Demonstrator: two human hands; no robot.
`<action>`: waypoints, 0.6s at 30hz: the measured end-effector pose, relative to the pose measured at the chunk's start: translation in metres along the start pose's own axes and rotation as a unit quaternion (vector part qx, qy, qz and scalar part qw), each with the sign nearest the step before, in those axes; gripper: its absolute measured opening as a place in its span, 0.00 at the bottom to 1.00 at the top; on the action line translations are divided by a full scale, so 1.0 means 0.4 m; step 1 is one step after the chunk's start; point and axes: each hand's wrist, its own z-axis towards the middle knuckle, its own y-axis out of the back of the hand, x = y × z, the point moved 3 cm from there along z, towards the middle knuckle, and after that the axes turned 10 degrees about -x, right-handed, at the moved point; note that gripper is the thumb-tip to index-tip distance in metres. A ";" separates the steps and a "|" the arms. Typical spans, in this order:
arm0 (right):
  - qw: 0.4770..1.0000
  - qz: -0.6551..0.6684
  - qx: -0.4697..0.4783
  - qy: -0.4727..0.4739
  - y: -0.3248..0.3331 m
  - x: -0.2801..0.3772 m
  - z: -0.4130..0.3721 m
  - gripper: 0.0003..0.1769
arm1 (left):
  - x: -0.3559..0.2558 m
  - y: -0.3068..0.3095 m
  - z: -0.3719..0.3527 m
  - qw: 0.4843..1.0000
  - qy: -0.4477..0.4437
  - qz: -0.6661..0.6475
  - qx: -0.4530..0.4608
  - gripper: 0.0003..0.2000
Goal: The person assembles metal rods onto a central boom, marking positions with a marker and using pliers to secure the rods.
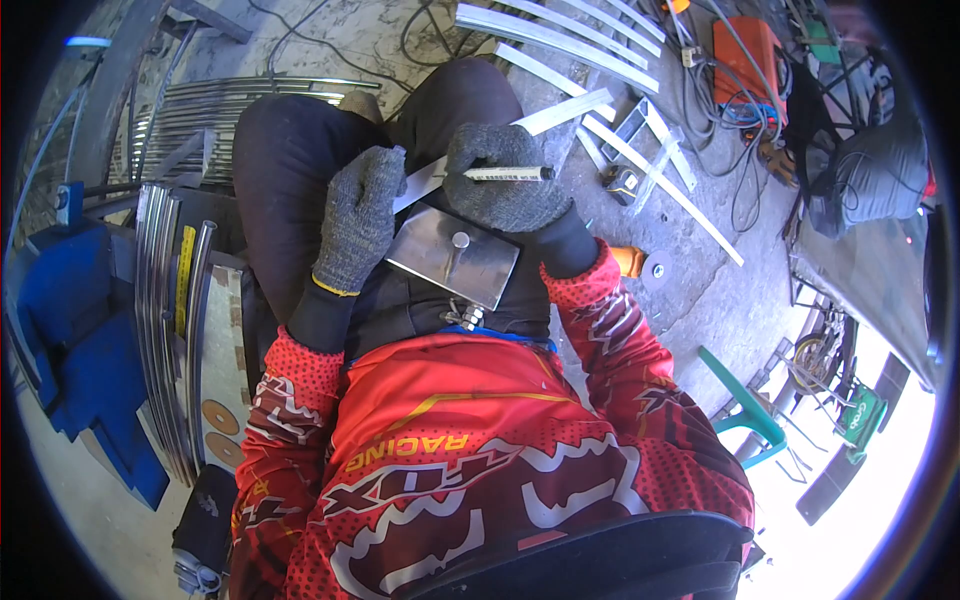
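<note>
Head view, looking down at a seated person's lap. The left hand (358,218), in a grey knit glove, has its grip closed round the near end of a flat metal strip (560,112), which runs from the lap out over the knee towards the floor. The right hand (505,185), gloved alike, has its grip closed on a marker (512,173) held lengthwise across the strip, just above it. Below both hands a square steel plate (455,258) with a short stud at its middle lies on the lap, touching the right wrist.

An orange case (745,48) stands at upper right with cables (715,120) looped about it; what it holds cannot be told. A tape measure (625,183) lies near the far end of the strip, among further cut strips (560,35) spread over the concrete floor (700,300). At the left a bundle of polished tubes (165,330) rests against a blue frame (80,350), with abrasive discs (220,418) beside it. A green plastic chair (745,412) stands at lower right, in bright daylight.
</note>
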 end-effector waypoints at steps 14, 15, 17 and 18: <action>0.992 0.113 -0.045 -0.040 -0.013 -0.043 -0.014 0.06 | 0.004 -0.005 -0.003 0.991 0.108 -0.080 -0.025 0.16; 0.994 0.089 -0.050 -0.028 -0.011 -0.042 -0.013 0.06 | 0.004 -0.005 -0.003 0.987 0.128 -0.089 -0.029 0.17; 0.993 0.097 -0.053 -0.050 -0.007 -0.044 -0.014 0.06 | 0.008 -0.004 -0.003 0.987 0.127 -0.091 -0.026 0.17; 0.990 0.106 -0.057 -0.073 -0.006 -0.045 -0.014 0.05 | 0.010 -0.004 -0.002 0.988 0.125 -0.093 -0.023 0.18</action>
